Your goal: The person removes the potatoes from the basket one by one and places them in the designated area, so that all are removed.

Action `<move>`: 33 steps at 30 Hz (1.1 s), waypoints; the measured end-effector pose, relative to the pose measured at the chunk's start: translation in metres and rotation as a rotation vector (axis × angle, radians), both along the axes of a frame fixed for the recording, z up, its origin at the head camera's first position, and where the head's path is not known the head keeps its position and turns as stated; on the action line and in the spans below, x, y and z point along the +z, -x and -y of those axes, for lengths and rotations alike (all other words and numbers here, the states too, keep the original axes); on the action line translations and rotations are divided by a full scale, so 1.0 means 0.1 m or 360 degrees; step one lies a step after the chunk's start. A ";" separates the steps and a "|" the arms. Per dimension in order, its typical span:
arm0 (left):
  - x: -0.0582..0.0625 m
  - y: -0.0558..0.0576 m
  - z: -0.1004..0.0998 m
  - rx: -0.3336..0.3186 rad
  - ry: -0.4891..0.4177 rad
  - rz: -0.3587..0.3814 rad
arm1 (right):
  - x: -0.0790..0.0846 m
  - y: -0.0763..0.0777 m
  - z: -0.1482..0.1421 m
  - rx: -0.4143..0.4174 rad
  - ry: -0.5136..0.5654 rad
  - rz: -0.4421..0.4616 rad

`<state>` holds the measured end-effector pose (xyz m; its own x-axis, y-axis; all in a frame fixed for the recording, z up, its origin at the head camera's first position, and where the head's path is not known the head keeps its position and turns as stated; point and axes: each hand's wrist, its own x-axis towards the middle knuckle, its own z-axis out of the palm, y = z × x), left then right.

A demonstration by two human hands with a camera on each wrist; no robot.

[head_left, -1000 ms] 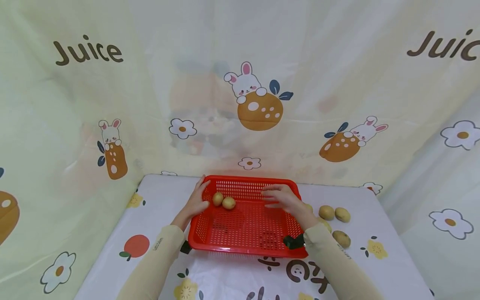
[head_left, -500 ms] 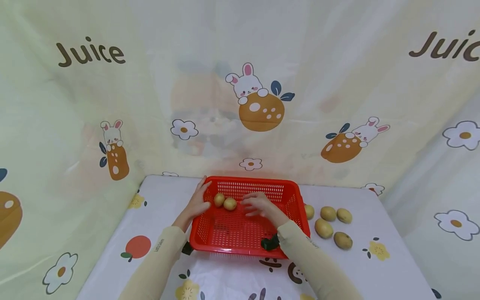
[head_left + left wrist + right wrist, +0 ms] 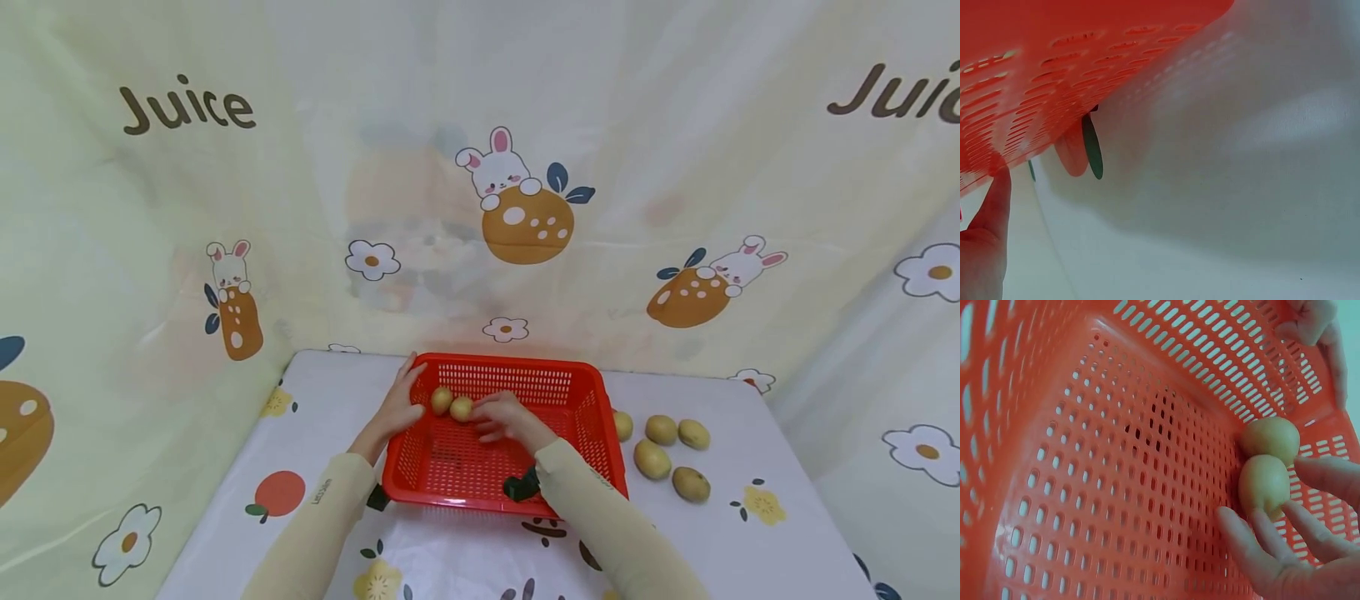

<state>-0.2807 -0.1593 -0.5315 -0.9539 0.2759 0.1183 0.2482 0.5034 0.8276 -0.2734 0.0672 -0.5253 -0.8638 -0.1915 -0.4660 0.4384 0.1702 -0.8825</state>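
Note:
A red plastic basket (image 3: 495,502) with slotted walls sits on the table. Two potatoes (image 3: 442,401) lie side by side in its back left corner. My left hand (image 3: 392,412) holds the basket's left side, thumb inside the rim; in the left wrist view a finger (image 3: 999,194) presses against the outer wall. Inside the basket, my right hand (image 3: 512,418) reaches leftward with fingers spread. The right wrist view shows its fingertips (image 3: 1260,519) right at the nearer potato (image 3: 1264,484), while the other potato (image 3: 1271,439) sits just behind.
Several more potatoes (image 3: 652,460) lie on the white patterned tablecloth (image 3: 750,450) to the right of the basket. A printed curtain (image 3: 420,317) hangs close behind the table and along both sides. A dark device (image 3: 521,487) is strapped at the right wrist.
My right hand has moved left and down across the basket, from its right side to the nearer potato. The left hand keeps its place on the basket's left side.

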 end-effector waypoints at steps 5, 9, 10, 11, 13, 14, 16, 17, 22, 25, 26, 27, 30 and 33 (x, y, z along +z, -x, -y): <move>-0.01 0.00 0.01 -0.0010 -0.0003 -0.0032 | -0.02 0.03 0.09 -0.0209 -0.0002 -0.0020; -0.01 0.00 0.01 -0.0016 -0.0005 -0.0048 | -0.06 0.06 0.12 -0.0250 0.0034 -0.0017; 0.00 -0.01 0.01 -0.0017 -0.0008 -0.0047 | -0.06 0.07 0.13 -0.0252 0.0044 -0.0017; 0.00 -0.01 0.02 -0.0018 -0.0007 -0.0051 | -0.07 0.08 0.14 -0.0257 0.0056 -0.0017; 0.00 0.00 0.02 -0.0014 -0.0008 -0.0055 | -0.08 0.09 0.16 -0.0277 0.0072 -0.0022; 0.00 0.00 0.02 -0.0010 -0.0010 -0.0053 | -0.08 0.10 0.17 -0.0295 0.0065 -0.0032; -0.02 0.01 0.03 -0.0009 -0.0016 -0.0045 | -0.09 0.10 0.19 -0.0331 0.0062 -0.0057; -0.02 0.01 0.03 -0.0008 -0.0022 -0.0042 | -0.10 0.11 0.20 -0.0348 0.0061 -0.0073; -0.03 0.00 0.02 -0.0007 -0.0035 -0.0027 | -0.13 0.14 0.25 -0.0388 0.0008 -0.0133; -0.03 0.01 0.01 0.0003 -0.0021 -0.0021 | -0.13 0.15 0.27 -0.0396 -0.0025 -0.0164; -0.03 0.01 0.01 0.0004 -0.0024 -0.0027 | -0.14 0.15 0.27 -0.0401 -0.0031 -0.0175; -0.02 0.01 0.01 0.0006 -0.0019 -0.0031 | -0.14 0.15 0.27 -0.0404 -0.0037 -0.0187; -0.02 0.01 0.01 0.0003 -0.0009 -0.0042 | -0.16 0.16 0.27 -0.0411 -0.0043 -0.0201; -0.02 0.01 0.01 0.0002 -0.0001 -0.0036 | -0.19 0.16 0.27 -0.0398 -0.0054 -0.0201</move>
